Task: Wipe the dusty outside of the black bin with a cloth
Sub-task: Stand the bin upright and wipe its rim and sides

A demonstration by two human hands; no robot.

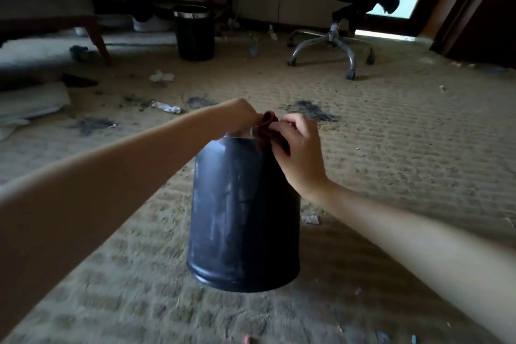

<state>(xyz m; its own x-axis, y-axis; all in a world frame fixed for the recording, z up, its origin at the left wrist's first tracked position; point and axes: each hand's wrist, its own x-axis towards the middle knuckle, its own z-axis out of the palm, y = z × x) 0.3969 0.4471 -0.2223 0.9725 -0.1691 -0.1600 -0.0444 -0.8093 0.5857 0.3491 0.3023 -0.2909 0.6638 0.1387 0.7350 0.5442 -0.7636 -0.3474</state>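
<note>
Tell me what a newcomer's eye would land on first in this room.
The black bin in the centre foreground, its side streaked with pale dust. At its top both hands, left hand and right hand, hold a dark red cloth. Behind lie a littered carpet and an office chair.

- I am counting two black bins: one dusty bin (244, 212) lying just under my fingers, and a second bin (194, 33) standing well beyond them.
- I am seeing one dark red cloth (268, 130), pinched between the fingers of both hands.
- I am working with two hands: left hand (240, 114) and right hand (300, 153).
- I am making out one office chair (349, 3), far past my fingertips.
- I am counting one crumpled wrapper (166, 107), beyond my left fingers.
</note>
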